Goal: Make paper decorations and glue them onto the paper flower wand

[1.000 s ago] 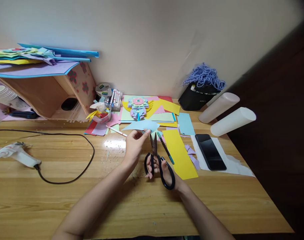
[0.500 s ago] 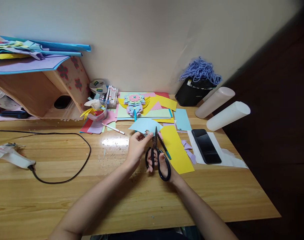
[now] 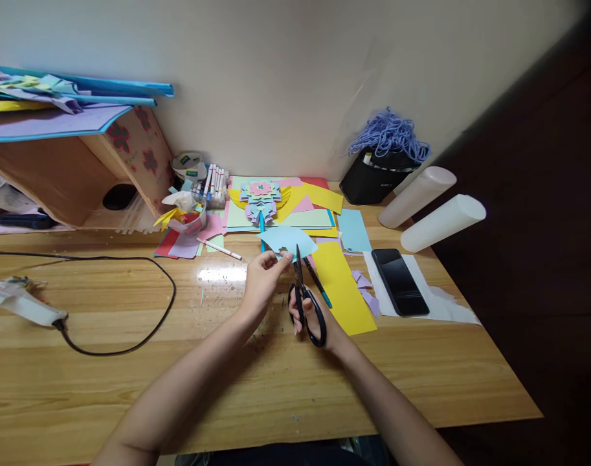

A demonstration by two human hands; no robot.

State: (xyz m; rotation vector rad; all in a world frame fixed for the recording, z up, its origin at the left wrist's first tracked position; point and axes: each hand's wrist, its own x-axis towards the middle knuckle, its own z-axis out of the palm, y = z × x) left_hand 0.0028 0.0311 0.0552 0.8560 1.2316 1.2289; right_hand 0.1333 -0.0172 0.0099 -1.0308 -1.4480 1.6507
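Observation:
My left hand [image 3: 263,279] pinches the near edge of a light blue sheet of paper [image 3: 288,238], which is lifted off the table. A small hole or notch shows in the paper close to my fingertips. In my right hand [image 3: 319,317] is a pair of black-handled scissors [image 3: 300,275], with fingers and thumb through the loops. The dark blades point away from me and overlap the paper's near edge. Behind the paper lies a layered paper flower [image 3: 261,194] with a blue stem. A dark pen [image 3: 319,285] rests on a yellow paper strip [image 3: 344,291] beside the scissors.
A glue gun [image 3: 23,304] with a black cord lies at left, near an open box [image 3: 144,155]. Markers [image 3: 215,181] stand at the back. On the right are a phone [image 3: 399,283], two white cylinders [image 3: 443,223], and a black pouch [image 3: 375,181] topped with blue yarn.
The scissor handles have come closer together. The blue paper has turned and shifted slightly right, and my left hand has moved a little left.

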